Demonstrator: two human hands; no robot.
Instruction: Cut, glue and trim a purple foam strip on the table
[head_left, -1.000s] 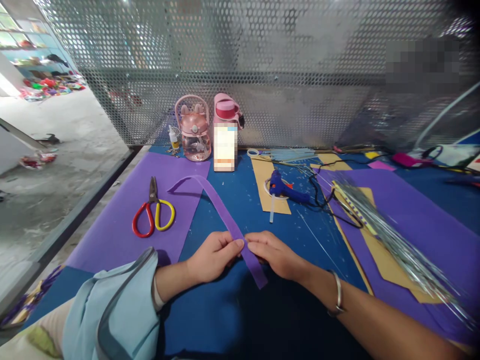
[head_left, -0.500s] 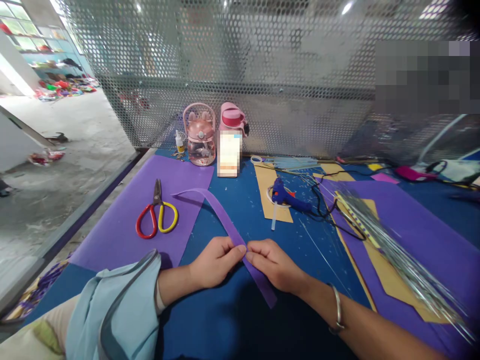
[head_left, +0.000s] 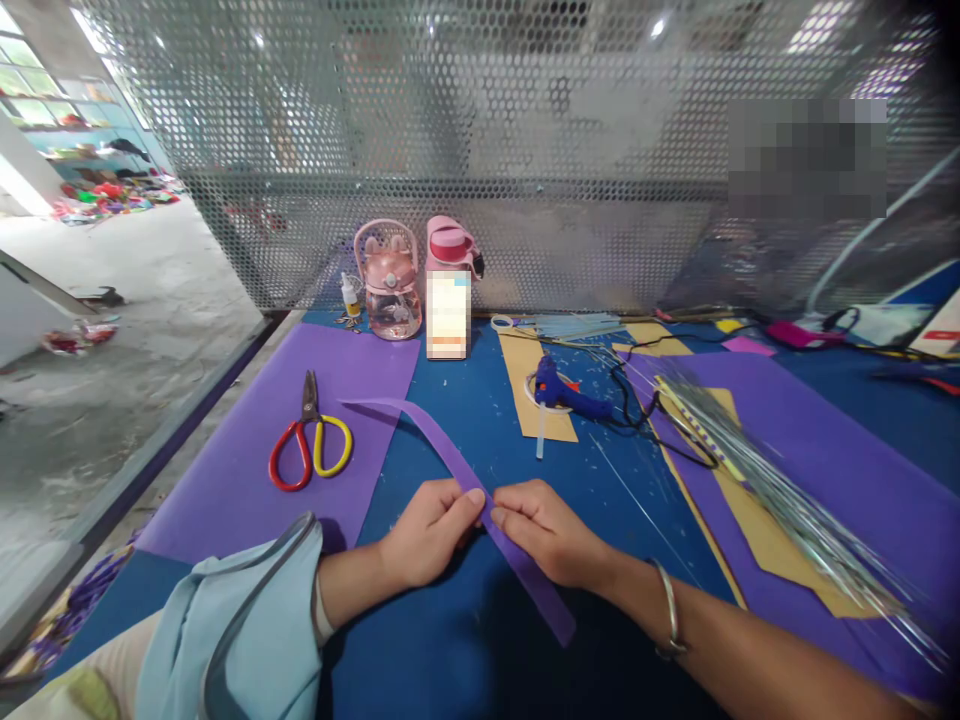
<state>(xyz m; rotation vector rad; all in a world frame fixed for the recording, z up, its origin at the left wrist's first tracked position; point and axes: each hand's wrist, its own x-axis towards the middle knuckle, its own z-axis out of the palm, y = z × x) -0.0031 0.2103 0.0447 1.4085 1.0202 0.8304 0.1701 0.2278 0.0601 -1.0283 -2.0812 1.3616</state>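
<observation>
A long purple strip, paper or thin foam by its look, runs diagonally over the blue table, its far end curling onto a purple sheet. My left hand pinches the strip near its middle, thumb on top. Right beside it, my right hand grips the strip's right edge between thumb and fingers. The strip's near end hangs down toward me below both hands. Left of the strip, scissors with one red and one yellow handle lie on the purple sheet, blades pointing away.
A blue glue gun with a black cord lies on a tan strip. Bundled wires rest on purple and tan sheets at right. A pink bottle, another pink bottle and a phone stand before the perforated metal screen.
The strip has slid through my hands toward me: its near end reaches lower and further right. Both hands stay pinched on it. The whole view has shifted slightly.
</observation>
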